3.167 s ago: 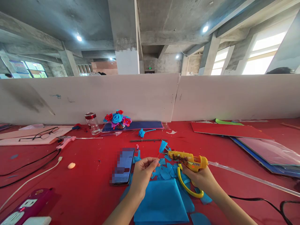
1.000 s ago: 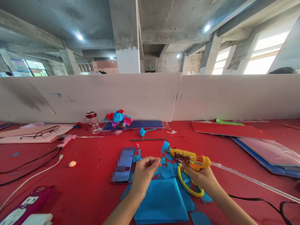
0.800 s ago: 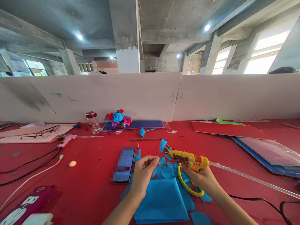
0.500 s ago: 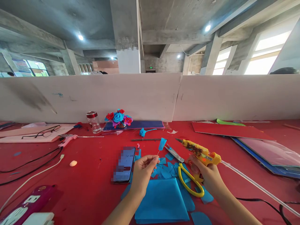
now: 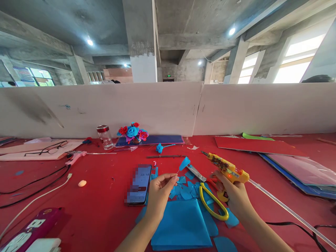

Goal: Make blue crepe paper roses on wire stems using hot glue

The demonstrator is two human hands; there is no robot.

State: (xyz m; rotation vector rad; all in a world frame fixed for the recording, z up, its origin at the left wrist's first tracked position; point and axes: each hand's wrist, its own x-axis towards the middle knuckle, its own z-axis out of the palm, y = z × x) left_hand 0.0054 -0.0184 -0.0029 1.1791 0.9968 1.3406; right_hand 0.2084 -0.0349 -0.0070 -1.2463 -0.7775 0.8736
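Between the fingertips of my left hand (image 5: 164,192) is a thin stem with a blue petal piece (image 5: 185,163) at its upper end. My right hand (image 5: 235,194) is wrapped around a yellow glue gun (image 5: 228,168); its nozzle points up and left, apart from the petal. A clear glue stick (image 5: 283,204) runs out of the gun's back. Between my hands lie yellow-handled scissors (image 5: 214,203), with loose blue cut pieces (image 5: 185,192) beside them. Nearer me rests a stack of blue sheets (image 5: 181,224).
A phone (image 5: 139,183) lies left of my left hand. Farther back are a finished blue flower (image 5: 159,148), a flower bouquet (image 5: 132,133) and a lidded glass jar (image 5: 105,137). At left sit a pink glue gun (image 5: 76,157) and a power strip (image 5: 31,227); coloured sheets (image 5: 301,169) lie at right.
The glue gun has moved slightly up and right, away from the petal. The petal in my left hand has turned and now leans to the right.
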